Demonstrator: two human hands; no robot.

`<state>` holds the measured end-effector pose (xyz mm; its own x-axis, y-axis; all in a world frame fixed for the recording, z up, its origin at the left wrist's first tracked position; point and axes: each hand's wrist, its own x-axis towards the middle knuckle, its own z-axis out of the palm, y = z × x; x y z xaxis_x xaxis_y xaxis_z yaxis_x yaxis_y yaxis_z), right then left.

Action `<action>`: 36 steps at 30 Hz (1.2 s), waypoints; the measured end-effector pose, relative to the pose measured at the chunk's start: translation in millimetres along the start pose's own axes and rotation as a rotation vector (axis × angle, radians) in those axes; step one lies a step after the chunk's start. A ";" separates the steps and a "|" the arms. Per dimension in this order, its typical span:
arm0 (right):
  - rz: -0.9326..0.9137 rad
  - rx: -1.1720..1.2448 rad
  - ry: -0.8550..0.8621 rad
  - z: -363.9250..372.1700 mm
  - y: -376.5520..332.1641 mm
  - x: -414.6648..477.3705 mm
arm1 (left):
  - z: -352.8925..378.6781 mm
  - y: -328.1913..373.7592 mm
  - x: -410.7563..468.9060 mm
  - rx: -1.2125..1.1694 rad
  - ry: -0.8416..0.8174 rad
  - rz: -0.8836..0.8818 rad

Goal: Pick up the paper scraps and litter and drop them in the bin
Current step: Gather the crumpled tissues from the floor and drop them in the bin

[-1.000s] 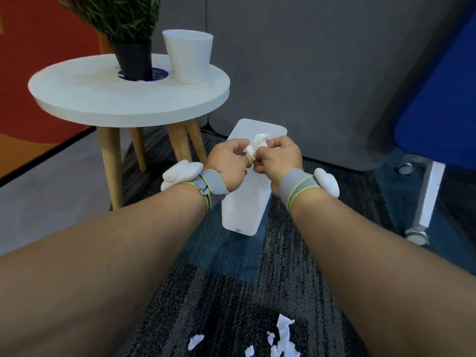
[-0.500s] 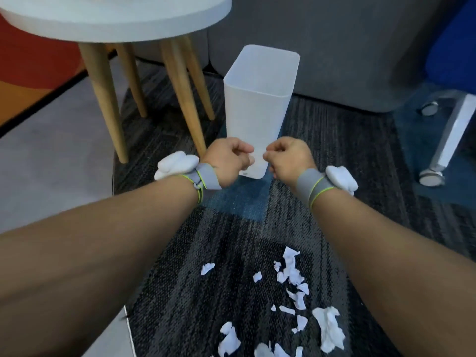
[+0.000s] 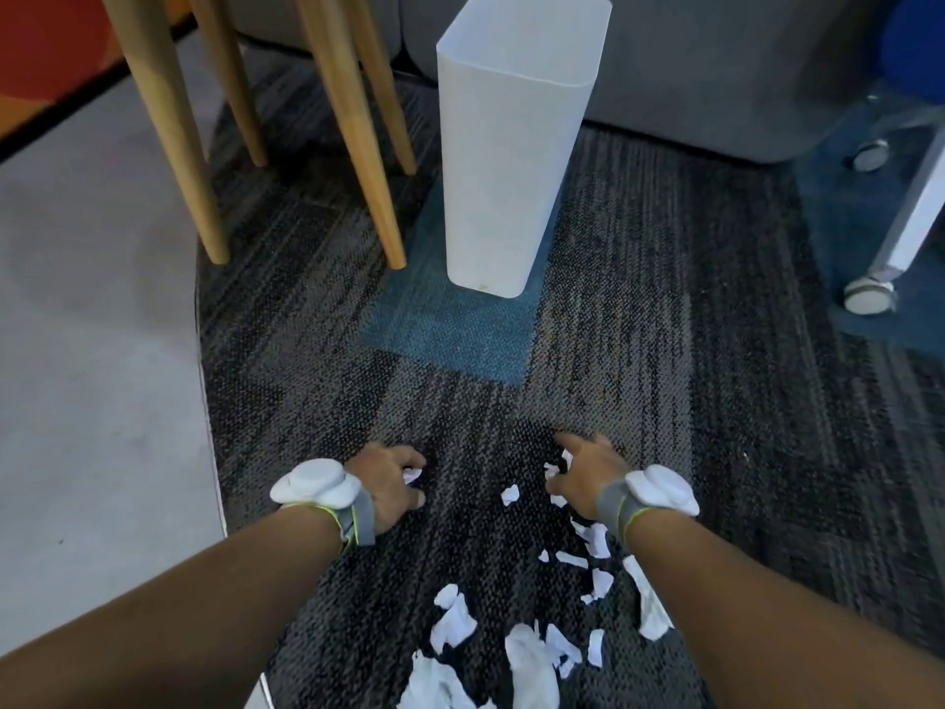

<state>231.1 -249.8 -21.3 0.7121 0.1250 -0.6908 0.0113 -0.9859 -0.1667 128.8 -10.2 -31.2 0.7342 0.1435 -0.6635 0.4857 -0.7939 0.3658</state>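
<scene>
Fingers (image 3: 409, 460) of the left hand (image 3: 388, 486) curl down onto the carpet (image 3: 665, 401), loosely closed around a small white scrap (image 3: 412, 475); whether the scrap is pinched or only covered I cannot tell, since the knuckles hide most of it. A white pod on a grey wrist strap (image 3: 358, 521) sits on the back of that wrist.

To the right, the right hand (image 3: 583, 475) is spread low over the carpet, its fingers part open and touching the top pieces of a trail of paper scraps (image 3: 588, 550). No piece is clearly gripped, and the palm hides whatever lies under it. This trail runs lengthwise away from the hand toward the near edge of the carpet, part of it tucked beneath the right forearm. It widens into a larger heap of torn paper (image 3: 511, 652) that is cut off by the bottom of the frame. One lone scrap (image 3: 510, 494) lies between the two hands.

Well beyond both hands, the white bin (image 3: 506, 161) stands upright on a blue patch near the far edge of the carpet, long axis vertical, mouth up; its inside is not visible. Just left of it stand wooden legs (image 3: 353, 130), their tops cut off. At the far right a chair caster (image 3: 868, 295) shows, blurred.
</scene>
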 end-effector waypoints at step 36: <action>-0.155 0.064 -0.091 93.8 3.7 -82.6 | 77.3 1.4 -59.9 -0.077 0.082 0.153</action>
<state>106.5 -253.3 -30.9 0.6392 0.2874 -0.7134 0.0692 -0.9453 -0.3187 48.9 -65.5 -41.5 0.8371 0.0751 -0.5418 0.3982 -0.7629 0.5094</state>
